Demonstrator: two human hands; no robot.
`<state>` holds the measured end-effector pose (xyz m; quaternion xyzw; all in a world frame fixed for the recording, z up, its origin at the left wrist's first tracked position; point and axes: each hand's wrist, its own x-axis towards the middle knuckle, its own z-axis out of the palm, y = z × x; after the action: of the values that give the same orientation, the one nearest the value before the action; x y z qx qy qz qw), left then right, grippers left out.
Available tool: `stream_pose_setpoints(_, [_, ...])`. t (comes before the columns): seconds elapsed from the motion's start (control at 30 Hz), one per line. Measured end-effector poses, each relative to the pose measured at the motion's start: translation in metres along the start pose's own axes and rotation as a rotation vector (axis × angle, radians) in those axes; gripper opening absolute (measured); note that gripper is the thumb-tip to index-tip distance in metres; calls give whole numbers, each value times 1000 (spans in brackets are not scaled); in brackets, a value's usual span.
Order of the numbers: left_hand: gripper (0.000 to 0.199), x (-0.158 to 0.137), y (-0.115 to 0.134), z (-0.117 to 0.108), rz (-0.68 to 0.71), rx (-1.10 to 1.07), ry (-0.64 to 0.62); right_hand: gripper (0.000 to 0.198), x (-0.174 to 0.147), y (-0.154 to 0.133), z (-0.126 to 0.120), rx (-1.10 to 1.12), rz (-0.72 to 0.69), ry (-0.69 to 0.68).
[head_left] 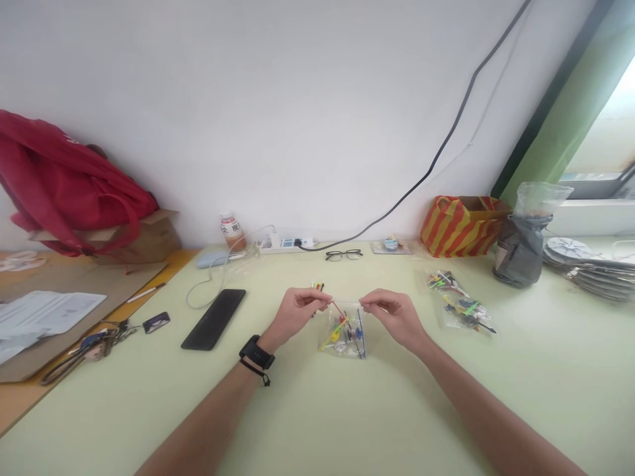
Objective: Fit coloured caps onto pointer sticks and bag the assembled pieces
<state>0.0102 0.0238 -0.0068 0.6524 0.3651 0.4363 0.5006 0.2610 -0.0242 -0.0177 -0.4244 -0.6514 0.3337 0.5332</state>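
A clear plastic bag [343,337] hangs between my two hands, low over the pale green table. Inside show thin sticks and small parts in yellow, red, blue and black. My left hand [303,309], with a black watch on its wrist, pinches the bag's upper left corner. On the other side, my right hand [391,312] has thumb and fingertips closed on the upper right corner. Behind the left fingertips stand small coloured parts [317,287], partly hidden by the hand. Two more clear bags of coloured parts [449,283] lie to the right.
A black phone [214,320], keys [106,340] and a small photo card [156,322] lie left. Along the wall are a bottle [232,233], a power strip [286,244], glasses [344,254] and a striped bag [459,226]. A grey bag [520,254] stands near stacked discs [600,274].
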Motion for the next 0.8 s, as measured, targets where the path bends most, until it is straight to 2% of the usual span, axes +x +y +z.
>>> stream_pose_setpoints(0.1, [16, -1, 1, 0, 4, -5, -10, 20, 0, -4, -1, -16, -15, -36])
stream_pose_setpoints(0.3, [27, -3, 2, 5, 30, 35, -88, 26, -1, -6, -1, -6, 13, -75])
stream_pose_setpoints(0.47, [25, -8, 6, 17, 72, 104, -179, 24, -2, -6, 2, -66, 58, -214])
stream_pose_setpoints(0.57, [21, -11, 6, 24, 56, 53, -191, 26, -3, -8, 5, -78, 77, -275])
stream_pose_setpoints(0.8, [14, -16, -2, 32, -22, -76, -217, 22, -6, -14, 9, -114, 39, -263])
